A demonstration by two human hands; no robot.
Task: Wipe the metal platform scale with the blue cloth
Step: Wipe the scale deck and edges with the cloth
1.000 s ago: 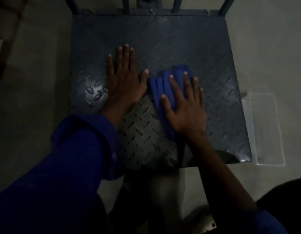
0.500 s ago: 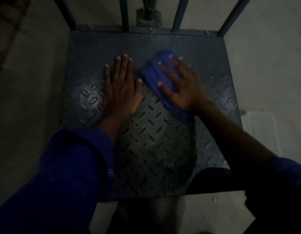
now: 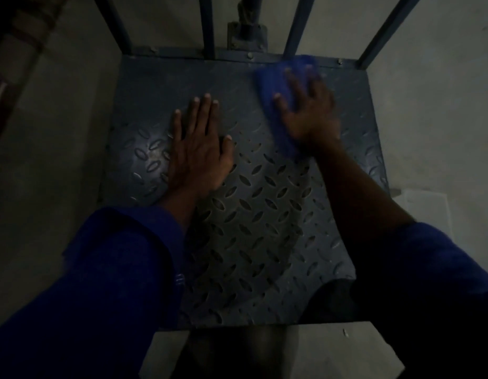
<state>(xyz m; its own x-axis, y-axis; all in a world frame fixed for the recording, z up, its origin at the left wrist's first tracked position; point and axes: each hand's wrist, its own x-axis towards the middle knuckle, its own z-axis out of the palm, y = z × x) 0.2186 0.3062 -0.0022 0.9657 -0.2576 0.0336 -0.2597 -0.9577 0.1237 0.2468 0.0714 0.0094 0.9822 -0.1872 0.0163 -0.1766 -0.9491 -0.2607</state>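
- Status: wiping is judged to be under way. The blue cloth (image 3: pixel 275 86) is pressed onto the tread plate of the platform scale (image 3: pixel 264 228). Completion cannot be certified.
- Work done: the light is dim and the plate shows no clear line between wiped and unwiped metal. How much has been covered cannot be told.
- Work left, as a judgement: the cloth sits at the scale's far right corner, so the near edge and left side would need checking or a pass. The patch under the left grip (image 3: pixel 199 151) cannot be reached while that grip rests there.
- Right grip (image 3: pixel 308 116): fingers spread and roughly straight, bearing down flat on the cloth rather than curled round it. The outline is blurred, so the finger detail is uncertain.
- Left grip: flat on the bare plate left of the scale's centre, fingers straight, holding nothing. It appears to act as a brace.
- Cloth relative to the right grip: directly beneath palm and fingers. It shows past the fingertips toward the scale's rear bars (image 3: pixel 207 26) and on the thumb side. A strip trails from under the heel toward the scale's centre.
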